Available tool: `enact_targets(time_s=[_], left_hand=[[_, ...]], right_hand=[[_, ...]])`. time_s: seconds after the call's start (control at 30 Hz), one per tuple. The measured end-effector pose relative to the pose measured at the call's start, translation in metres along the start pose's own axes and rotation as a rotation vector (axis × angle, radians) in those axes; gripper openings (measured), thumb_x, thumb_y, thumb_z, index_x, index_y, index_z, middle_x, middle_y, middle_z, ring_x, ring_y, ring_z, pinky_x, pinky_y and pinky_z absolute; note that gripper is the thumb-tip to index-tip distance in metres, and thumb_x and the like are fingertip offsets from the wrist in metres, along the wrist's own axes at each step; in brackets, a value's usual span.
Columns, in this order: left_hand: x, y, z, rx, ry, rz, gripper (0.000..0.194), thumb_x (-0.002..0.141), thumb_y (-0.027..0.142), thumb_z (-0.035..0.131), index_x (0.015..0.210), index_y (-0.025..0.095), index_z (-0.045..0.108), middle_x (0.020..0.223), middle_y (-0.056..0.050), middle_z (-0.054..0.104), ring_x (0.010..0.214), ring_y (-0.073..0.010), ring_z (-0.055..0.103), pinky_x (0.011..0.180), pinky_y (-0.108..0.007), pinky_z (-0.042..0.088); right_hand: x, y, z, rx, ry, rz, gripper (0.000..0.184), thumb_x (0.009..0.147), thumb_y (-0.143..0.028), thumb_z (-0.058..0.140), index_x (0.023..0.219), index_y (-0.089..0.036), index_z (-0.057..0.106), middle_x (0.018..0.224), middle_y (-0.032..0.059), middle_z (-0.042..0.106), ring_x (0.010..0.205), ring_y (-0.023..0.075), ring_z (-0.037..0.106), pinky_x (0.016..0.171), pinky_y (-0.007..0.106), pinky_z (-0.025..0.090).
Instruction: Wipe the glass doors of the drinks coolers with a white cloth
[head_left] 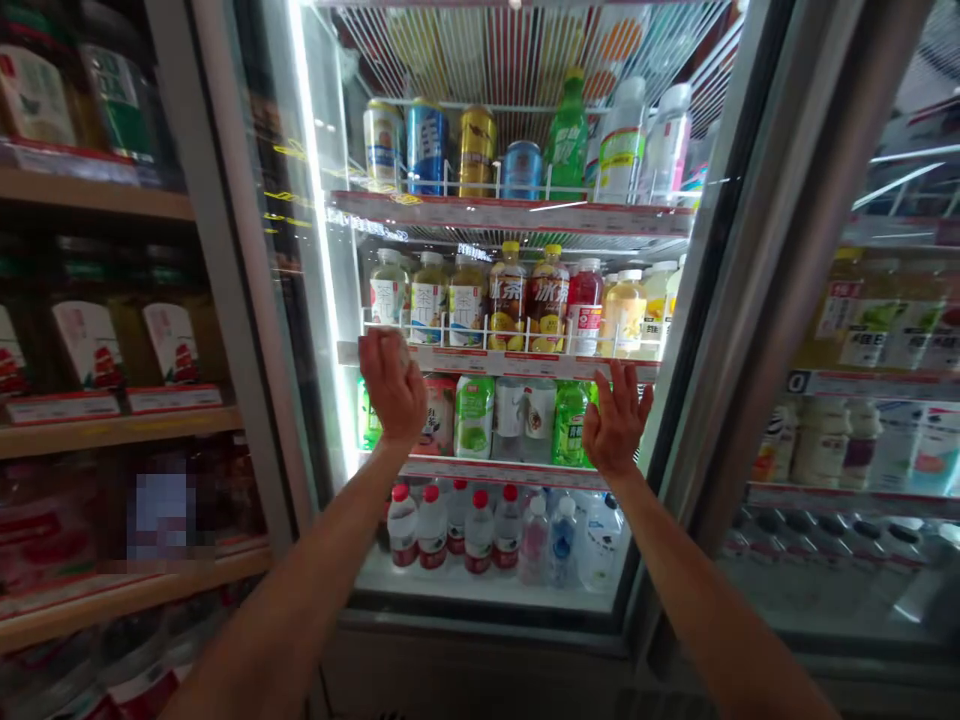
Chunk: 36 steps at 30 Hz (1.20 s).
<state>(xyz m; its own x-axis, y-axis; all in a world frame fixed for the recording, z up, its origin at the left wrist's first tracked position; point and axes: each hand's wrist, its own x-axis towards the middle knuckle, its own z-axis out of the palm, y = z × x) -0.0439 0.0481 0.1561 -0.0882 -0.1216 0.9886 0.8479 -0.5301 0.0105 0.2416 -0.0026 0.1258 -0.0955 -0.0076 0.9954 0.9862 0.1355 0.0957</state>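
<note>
My left hand [393,388] is raised in front of the left part of a lit drinks cooler, level with a shelf edge. Its fingers are bent and slightly apart, and no held item shows. Nearest above it are white-labelled tea bottles [387,285]. At the right, my right hand [621,418] is open with fingers spread, overlapping green drink packages [570,422]. Between the hands stand a green can-shaped drink [474,415] and brown iced tea bottles [507,298]. Whether either hand touches glass or the shelf, I cannot tell.
Cans including a gold one [477,150] and a green bottle [568,130] line the upper shelf. Red-capped bottles [478,530] stand at the bottom. Wooden shelves [120,430] with bottles flank the left; a metal door frame [780,250] and another cooler are right.
</note>
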Motion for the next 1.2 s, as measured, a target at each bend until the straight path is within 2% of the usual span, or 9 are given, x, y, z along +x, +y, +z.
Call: enact_targets(time_s=[0.07, 0.27, 0.47, 0.63, 0.7, 0.83, 0.93, 1.1, 1.2], left_hand=[[-0.003, 0.007, 0.003, 0.015, 0.041, -0.051, 0.050, 0.087, 0.019, 0.040, 0.134, 0.009, 0.030, 0.146, -0.015, 0.020, 0.137, -0.0242, 0.013, 0.111, -0.045, 0.020], [-0.032, 0.040, 0.004, -0.134, -0.385, 0.602, 0.048, 0.083, 0.015, 0.043, 0.130, 0.023, 0.039, 0.137, -0.006, 0.042, 0.134, -0.0201, 0.024, 0.108, -0.039, 0.028], [-0.024, 0.009, -0.002, 0.016, -0.089, 0.077, 0.051, 0.084, 0.020, 0.042, 0.134, 0.016, 0.035, 0.145, -0.013, 0.025, 0.137, -0.0250, 0.014, 0.108, -0.045, 0.025], [-0.057, 0.036, -0.004, -0.082, -0.392, 0.572, 0.047, 0.082, 0.018, 0.045, 0.129, 0.024, 0.042, 0.138, -0.005, 0.041, 0.135, -0.0202, 0.021, 0.109, -0.039, 0.023], [-0.065, 0.022, -0.011, -0.048, -0.393, 0.576, 0.045, 0.082, 0.019, 0.047, 0.126, 0.025, 0.045, 0.135, -0.005, 0.045, 0.134, -0.0199, 0.024, 0.110, -0.041, 0.018], [-0.060, -0.030, -0.024, 0.102, -0.161, 0.108, 0.049, 0.082, 0.022, 0.048, 0.130, 0.018, 0.041, 0.142, -0.013, 0.032, 0.135, -0.0264, 0.020, 0.108, -0.050, 0.016], [-0.060, -0.028, -0.022, 0.125, -0.057, -0.161, 0.052, 0.084, 0.022, 0.043, 0.134, 0.013, 0.034, 0.146, -0.016, 0.022, 0.137, -0.0276, 0.013, 0.107, -0.051, 0.018], [-0.089, 0.024, -0.016, -0.047, -0.396, 0.405, 0.048, 0.083, 0.022, 0.047, 0.130, 0.027, 0.041, 0.142, -0.006, 0.034, 0.136, -0.0209, 0.017, 0.110, -0.041, 0.018], [-0.103, 0.004, -0.031, -0.038, -0.440, 0.422, 0.040, 0.082, 0.024, 0.049, 0.122, 0.032, 0.049, 0.137, -0.001, 0.042, 0.133, -0.0183, 0.026, 0.112, -0.040, 0.014]], right_hand=[[0.000, -0.001, 0.000, 0.004, -0.002, 0.006, 0.048, 0.085, -0.024, 0.039, 0.132, -0.018, 0.038, 0.139, 0.0112, 0.040, 0.134, 0.0225, 0.026, 0.109, 0.048, 0.016], [0.000, 0.001, 0.000, 0.007, 0.005, -0.002, 0.047, 0.085, -0.024, 0.039, 0.131, -0.019, 0.039, 0.139, 0.0110, 0.040, 0.134, 0.0221, 0.027, 0.109, 0.047, 0.017], [-0.001, 0.000, 0.000, 0.007, -0.013, 0.021, 0.047, 0.084, -0.025, 0.039, 0.131, -0.019, 0.040, 0.139, 0.0107, 0.040, 0.134, 0.0229, 0.027, 0.109, 0.048, 0.017], [-0.001, 0.000, -0.001, -0.003, -0.029, 0.033, 0.046, 0.085, -0.026, 0.037, 0.131, -0.019, 0.040, 0.139, 0.0106, 0.040, 0.134, 0.0221, 0.027, 0.109, 0.047, 0.017], [-0.001, 0.000, -0.001, -0.005, -0.030, 0.025, 0.046, 0.085, -0.027, 0.037, 0.130, -0.019, 0.041, 0.138, 0.0105, 0.041, 0.134, 0.0217, 0.027, 0.108, 0.047, 0.018], [0.000, 0.000, 0.001, -0.013, -0.019, 0.029, 0.044, 0.084, -0.026, 0.038, 0.128, -0.019, 0.043, 0.138, 0.0107, 0.042, 0.134, 0.0213, 0.027, 0.108, 0.047, 0.018], [-0.001, -0.001, 0.002, -0.017, -0.004, 0.031, 0.044, 0.084, -0.026, 0.038, 0.127, -0.019, 0.043, 0.137, 0.0108, 0.042, 0.134, 0.0216, 0.027, 0.108, 0.047, 0.018], [-0.002, 0.001, 0.002, 0.002, -0.006, 0.024, 0.046, 0.084, -0.025, 0.038, 0.129, -0.019, 0.042, 0.139, 0.0104, 0.040, 0.134, 0.0222, 0.026, 0.109, 0.048, 0.017], [-0.002, 0.002, 0.002, 0.016, -0.016, 0.015, 0.047, 0.084, -0.024, 0.037, 0.130, -0.020, 0.040, 0.140, 0.0098, 0.038, 0.134, 0.0223, 0.026, 0.109, 0.048, 0.016]])
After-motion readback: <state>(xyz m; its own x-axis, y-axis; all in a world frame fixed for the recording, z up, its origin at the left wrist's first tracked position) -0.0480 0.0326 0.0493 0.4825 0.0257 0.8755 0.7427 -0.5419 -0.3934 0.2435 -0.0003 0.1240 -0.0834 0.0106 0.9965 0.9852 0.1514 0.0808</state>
